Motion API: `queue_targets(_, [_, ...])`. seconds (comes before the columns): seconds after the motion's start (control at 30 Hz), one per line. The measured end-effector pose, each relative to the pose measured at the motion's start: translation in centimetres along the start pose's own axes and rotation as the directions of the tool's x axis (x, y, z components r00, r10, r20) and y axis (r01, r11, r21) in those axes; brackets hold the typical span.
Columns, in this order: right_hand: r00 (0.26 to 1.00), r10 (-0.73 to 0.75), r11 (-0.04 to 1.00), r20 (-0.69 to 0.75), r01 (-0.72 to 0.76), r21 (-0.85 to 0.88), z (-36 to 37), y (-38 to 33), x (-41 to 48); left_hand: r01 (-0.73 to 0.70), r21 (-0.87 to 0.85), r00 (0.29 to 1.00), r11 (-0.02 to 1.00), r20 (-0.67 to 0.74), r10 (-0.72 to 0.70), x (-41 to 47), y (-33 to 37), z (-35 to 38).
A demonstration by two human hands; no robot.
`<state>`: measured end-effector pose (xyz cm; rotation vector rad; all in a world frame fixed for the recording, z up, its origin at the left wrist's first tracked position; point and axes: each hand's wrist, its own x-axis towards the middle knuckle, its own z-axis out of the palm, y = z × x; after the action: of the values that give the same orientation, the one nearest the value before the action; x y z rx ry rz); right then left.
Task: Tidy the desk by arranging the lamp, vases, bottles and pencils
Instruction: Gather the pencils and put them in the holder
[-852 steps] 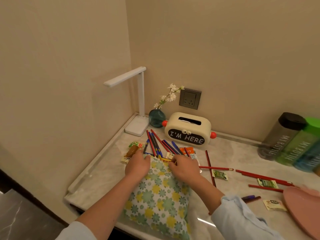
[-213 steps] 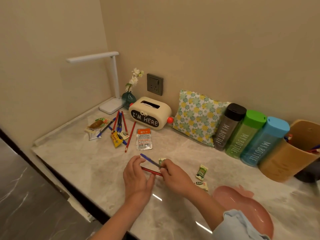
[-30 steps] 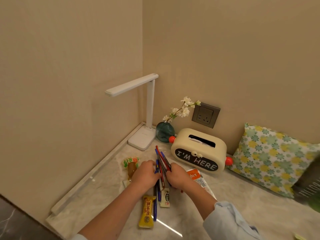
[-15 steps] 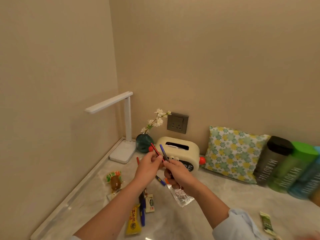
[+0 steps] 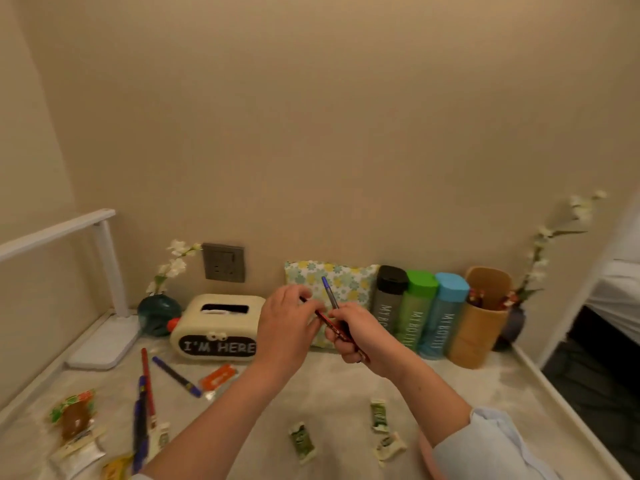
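My right hand [image 5: 360, 336] is closed around a blue pencil [image 5: 329, 292] and a red pencil [image 5: 325, 318], held above the desk. My left hand [image 5: 285, 323] pinches the red pencil's upper end. More pencils [image 5: 145, 382] lie loose on the desk at the left. A tan pencil cup [image 5: 478, 327] with pencils inside stands at the back right, beside three bottles: black [image 5: 389, 297], green [image 5: 417, 310] and blue [image 5: 443, 313]. The white lamp [image 5: 104, 265] stands in the left corner next to a teal vase [image 5: 157, 313]. A dark vase [image 5: 514, 323] stands far right.
A cream tissue box [image 5: 218, 327] reading "I'M HERE" and a flowered cushion [image 5: 341, 278] stand along the back wall. Snack packets [image 5: 74, 420] and small green sachets [image 5: 301, 441] are scattered on the marble desk [image 5: 450, 386]. The desk's right edge drops off to a dark floor.
Both hands lifted the pencils off the left pile and carried them rightward, now in front of the cushion. The view swung right, revealing the pencil cup and dark vase.
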<state>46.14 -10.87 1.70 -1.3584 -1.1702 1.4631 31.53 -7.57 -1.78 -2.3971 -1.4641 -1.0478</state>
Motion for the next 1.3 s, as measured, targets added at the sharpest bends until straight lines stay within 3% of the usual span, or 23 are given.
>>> queue_targets(0.13, [0.986,-0.025,0.992,-0.164,0.003,-0.129,-7.0,-0.9,-2.2,-0.118,-0.024,0.989,0.993,0.086,0.120,2.2,5.9,2.9])
queue_targets(0.27, [0.927,-0.128,0.990,-0.351,0.095,-0.108,-14.1,-1.5,-3.7,-0.122,-0.055,0.981,0.991,0.145,0.129,3.4,11.3,6.0])
queue_targets(0.5, [0.706,-0.444,0.895,-0.551,0.380,-0.235,-24.5,-3.9,-4.8,-0.020,-0.220,0.984,0.975,0.167,0.057,7.5,20.8,9.3])
queue_targets(0.6, [0.584,-0.559,0.829,-0.589,0.403,-0.387,-27.9,-5.7,-4.8,0.042,-0.314,0.992,0.949,0.124,-0.003,10.3,24.0,9.7])
queue_targets(0.67, [0.553,-0.615,0.784,-0.562,0.358,-0.506,-29.8,-6.1,-4.5,0.101,-0.465,0.992,0.880,0.110,-0.056,12.2,25.9,10.1])
queue_targets(0.83, [0.581,-0.625,0.698,-0.522,0.116,-0.707,-32.4,-4.1,-2.6,0.168,-0.567,0.983,0.806,0.155,-0.096,16.0,28.1,12.9])
queue_targets(0.97, [0.608,-0.639,0.528,-0.471,-0.098,-0.844,-33.4,-1.2,-1.1,0.146,-0.413,0.977,0.899,0.204,-0.065,15.9,27.5,15.8])
queue_targets(1.1, [0.664,-0.620,0.408,-0.419,-0.183,-0.894,-33.5,1.2,-0.2,0.024,-0.208,0.988,0.978,0.152,0.008,15.3,26.5,17.7])
queue_targets(1.17, [0.676,-0.615,0.411,-0.405,-0.164,-0.897,-33.5,1.9,0.0,-0.027,-0.165,0.992,0.986,0.116,0.047,15.0,26.2,18.0])
queue_targets(1.3, [0.631,-0.640,0.520,-0.438,-0.063,-0.852,-33.1,2.1,-0.3,-0.042,-0.224,0.996,0.974,0.072,0.059,14.2,25.8,17.5])
